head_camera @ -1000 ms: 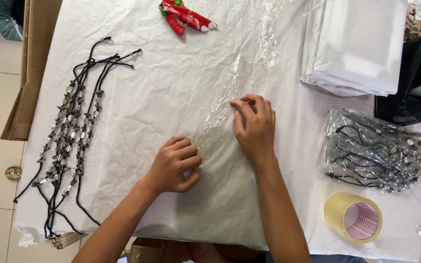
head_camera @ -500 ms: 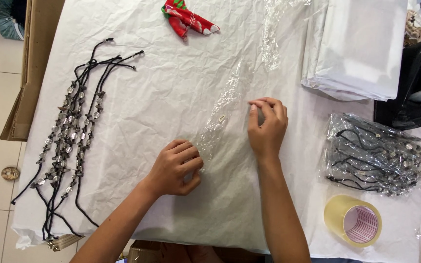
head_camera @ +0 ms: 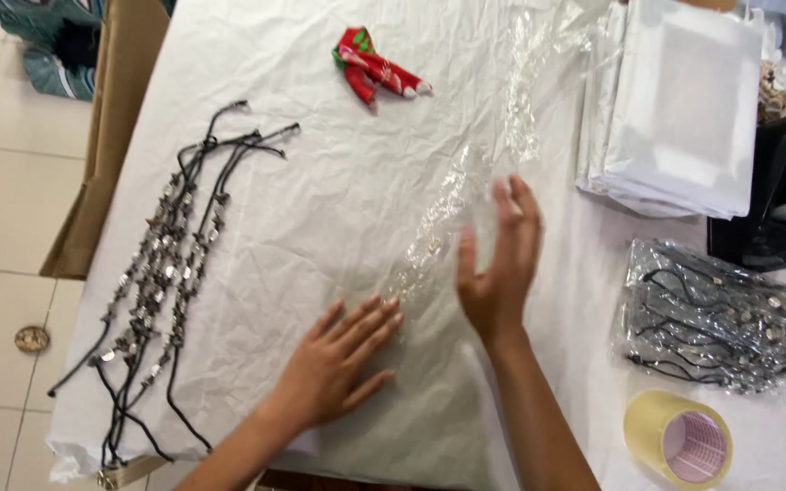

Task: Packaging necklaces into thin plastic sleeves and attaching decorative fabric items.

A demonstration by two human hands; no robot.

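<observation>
The left hand [head_camera: 338, 368] lies flat, fingers spread, on a clear plastic bag [head_camera: 452, 214]; the right hand [head_camera: 499, 264] hovers open just beside it. Necklaces [head_camera: 161, 282] lie left of the hands, bagged necklaces [head_camera: 711, 318] and a tape roll [head_camera: 680, 441] to the right.

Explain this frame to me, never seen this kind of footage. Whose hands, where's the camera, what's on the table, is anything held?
There is no machine here: a person works with two bare hands, and one camera worn on the head looks down at them. That is the only view.

The left hand lies flat, fingers spread, on a clear plastic bag that stretches across the white paper-covered table. The right hand is open and raised on edge just above the same bag. Neither hand grips anything.

To the left lie loose black-cord necklaces with metal beads. Top centre is a small red and green cloth item. At the right are a stack of white folded sheets, a black tape dispenser, a clear bag of packed necklaces and a roll of tape. A cardboard box stands beside the table.
</observation>
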